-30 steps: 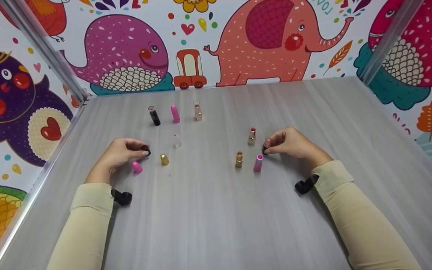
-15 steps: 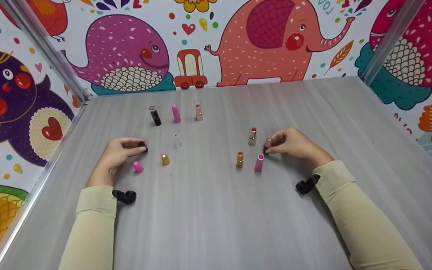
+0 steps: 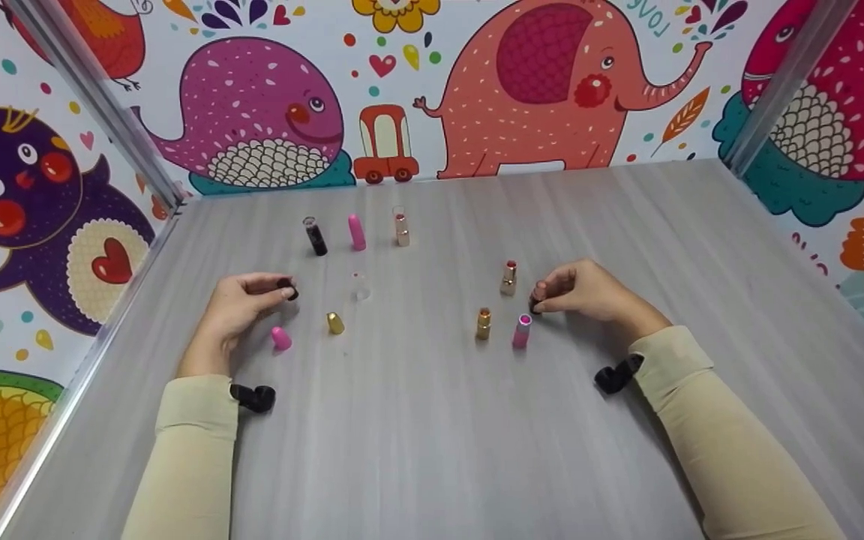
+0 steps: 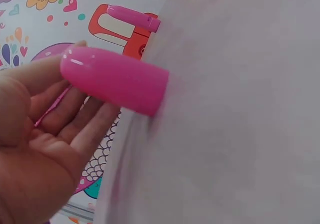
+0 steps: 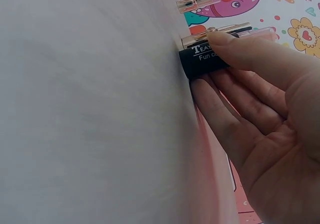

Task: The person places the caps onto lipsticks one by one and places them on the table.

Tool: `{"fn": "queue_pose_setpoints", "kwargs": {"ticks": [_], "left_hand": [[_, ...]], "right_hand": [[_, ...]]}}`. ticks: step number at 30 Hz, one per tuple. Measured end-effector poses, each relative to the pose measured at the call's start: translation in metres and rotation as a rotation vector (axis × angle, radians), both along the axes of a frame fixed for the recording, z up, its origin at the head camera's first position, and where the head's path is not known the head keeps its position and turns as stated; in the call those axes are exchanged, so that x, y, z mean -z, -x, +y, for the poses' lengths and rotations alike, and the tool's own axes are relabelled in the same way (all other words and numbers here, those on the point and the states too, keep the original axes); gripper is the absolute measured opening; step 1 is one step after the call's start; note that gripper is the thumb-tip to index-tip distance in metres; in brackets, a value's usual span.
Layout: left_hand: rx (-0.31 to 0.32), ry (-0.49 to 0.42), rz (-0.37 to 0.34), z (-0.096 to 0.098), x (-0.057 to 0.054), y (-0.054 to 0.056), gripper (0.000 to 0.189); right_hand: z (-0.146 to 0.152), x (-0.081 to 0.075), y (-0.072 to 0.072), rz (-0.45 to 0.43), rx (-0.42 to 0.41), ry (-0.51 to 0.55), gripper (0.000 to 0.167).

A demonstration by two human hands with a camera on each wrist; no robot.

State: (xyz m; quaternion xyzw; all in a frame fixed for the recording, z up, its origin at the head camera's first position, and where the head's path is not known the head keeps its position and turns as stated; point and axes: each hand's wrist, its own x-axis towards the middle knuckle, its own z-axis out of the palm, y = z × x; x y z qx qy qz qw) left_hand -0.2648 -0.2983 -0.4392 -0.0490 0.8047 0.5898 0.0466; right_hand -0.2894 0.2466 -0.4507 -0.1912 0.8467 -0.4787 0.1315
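My left hand [image 3: 233,304] pinches a small black cap [image 3: 289,288] between thumb and fingers. Closest to it stands a pink cap [image 3: 281,338], which hides the black one in the left wrist view. A gold cap [image 3: 335,323] and a clear cap [image 3: 360,287] stand further right. With thumb and fingers, my right hand [image 3: 582,292] holds a black lipstick tube [image 5: 205,61] printed with white letters, its lower end at the tabletop. Beside that hand stand three uncapped lipsticks: a rose-gold one [image 3: 508,277], a gold one [image 3: 484,324] and a pink one [image 3: 522,331].
Along the back left stand a black lipstick [image 3: 315,236] with a see-through top, a pink closed lipstick [image 3: 357,232] and a clear-capped lipstick [image 3: 402,231]. Printed cartoon walls [image 3: 537,135] border the grey table [image 3: 402,450] at the back and sides.
My left hand has moved the black cap slightly back and left, away from the pink cap. The right hand keeps its hold on the black lipstick in place. The head view has shifted slightly.
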Motion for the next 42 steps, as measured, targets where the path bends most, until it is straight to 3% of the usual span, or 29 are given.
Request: {"fn": "queue_pose_setpoints", "kwargs": {"ticks": [11, 17, 29, 35, 42], "left_hand": [[-0.041, -0.056, 0.074, 0.005, -0.025, -0.007, 0.048], [-0.034, -0.049, 0.143, 0.022, -0.042, -0.012, 0.046], [0.001, -0.095, 0.260, 0.059, -0.066, -0.024, 0.040], [0.030, -0.130, 0.274, 0.079, -0.073, -0.031, 0.036], [0.024, -0.155, 0.327, 0.098, -0.074, -0.036, 0.034]], "right_hand": [[0.000, 0.002, -0.001, 0.022, -0.020, -0.009, 0.016], [0.000, -0.002, -0.001, 0.041, -0.023, -0.039, 0.016], [0.001, -0.021, -0.004, 0.088, 0.056, -0.036, 0.017], [-0.002, -0.031, -0.006, 0.143, 0.081, -0.077, 0.019], [-0.009, -0.044, -0.013, 0.212, 0.088, -0.081, 0.022]]}}
